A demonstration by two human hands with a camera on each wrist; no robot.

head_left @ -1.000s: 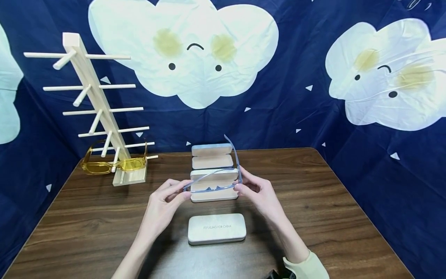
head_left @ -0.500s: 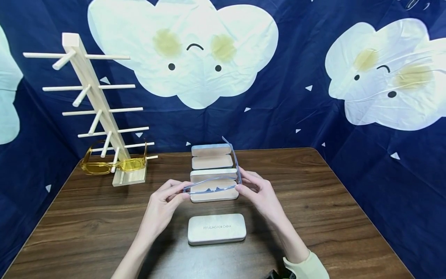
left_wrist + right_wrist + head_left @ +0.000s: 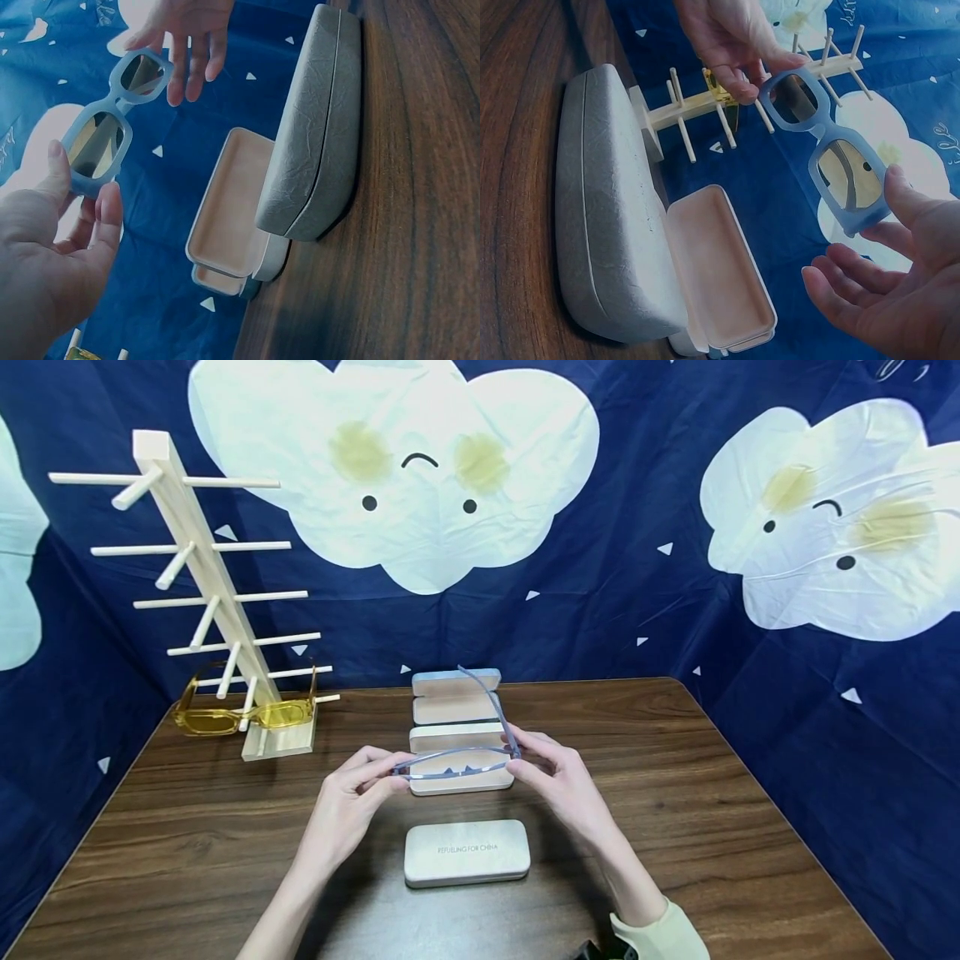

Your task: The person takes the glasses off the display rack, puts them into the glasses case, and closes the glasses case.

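A pair of sunglasses (image 3: 495, 767) with a pale blue frame and dark lenses is held above the table. My left hand (image 3: 348, 806) pinches its left end between thumb and fingers. My right hand (image 3: 558, 781) pinches the right end by the hinge, its other fingers loosely spread in the right wrist view. One temple lies folded across behind the lenses, while the right temple (image 3: 491, 700) angles inward and back. Below and behind the sunglasses, an open white glasses case (image 3: 461, 788) shows its pale lining. A closed white glasses case (image 3: 467, 853) with lettering lies nearer me.
Another open case (image 3: 456, 710), blue-edged, stands at the table's back edge. To the left rises a wooden peg rack (image 3: 202, 560) with yellow sunglasses (image 3: 281, 713) on a low peg. A dark blue cloth (image 3: 637, 602) with clouds hangs behind the wooden table (image 3: 720, 860).
The right temple has swung inward, its tip travelling left and slightly down. My right hand's fingers have shifted a little with it. The left hand keeps nearly the same place.
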